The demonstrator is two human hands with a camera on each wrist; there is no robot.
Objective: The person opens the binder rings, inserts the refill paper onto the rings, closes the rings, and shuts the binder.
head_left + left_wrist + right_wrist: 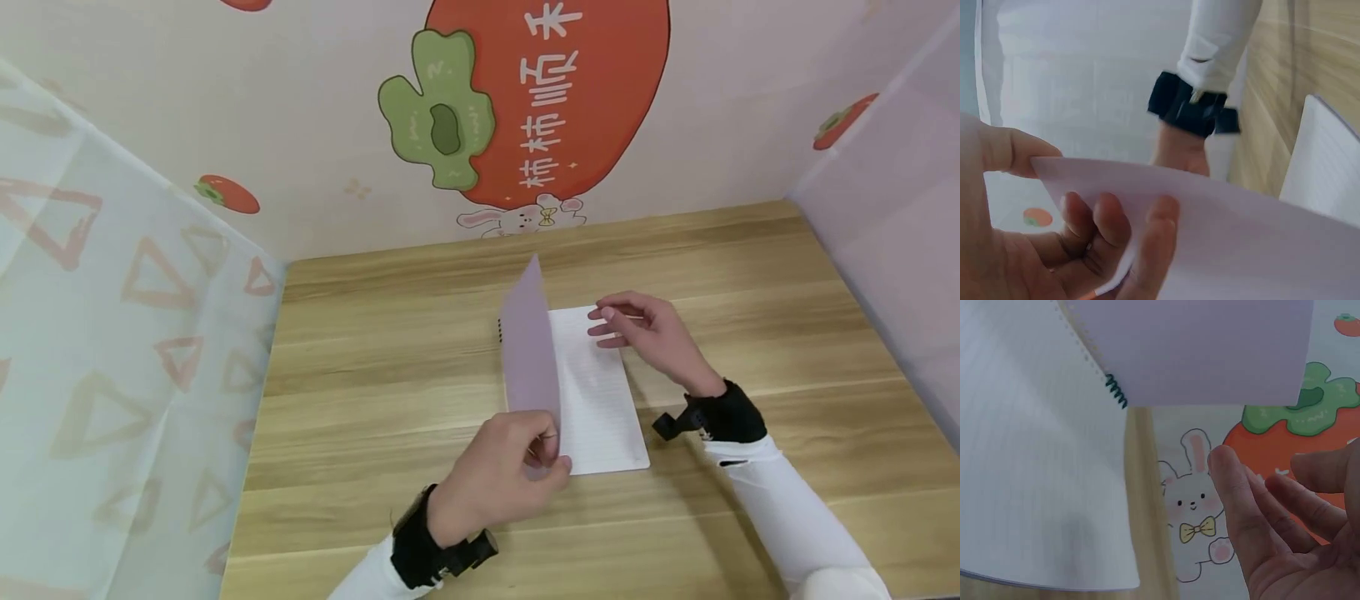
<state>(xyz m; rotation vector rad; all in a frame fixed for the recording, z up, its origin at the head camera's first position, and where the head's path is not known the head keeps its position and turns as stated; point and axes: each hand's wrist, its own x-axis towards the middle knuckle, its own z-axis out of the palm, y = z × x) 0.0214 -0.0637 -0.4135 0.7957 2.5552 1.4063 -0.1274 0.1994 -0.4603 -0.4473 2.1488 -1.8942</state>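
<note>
A spiral notebook with white lined pages [600, 400] lies on the wooden table, its pale purple cover [528, 350] raised nearly upright along the coil. Dark spiral binding [1116, 391] shows at one end of the spine in the right wrist view. My left hand [498, 467] pinches the cover's near free corner between thumb and fingers; in the left wrist view its fingers [1159, 244] lie against the cover sheet [1260, 244]. Over the far right part of the lined page hovers my right hand [656, 333], fingers loosely bent and holding nothing.
The wooden table [360, 375] extends around the notebook. Behind it stands a wall [315, 108] with a large persimmon print and a rabbit [1194, 506]. Fabric side walls bound the table, a triangle-patterned one [150, 333] at left and a plain one [900, 208] at right.
</note>
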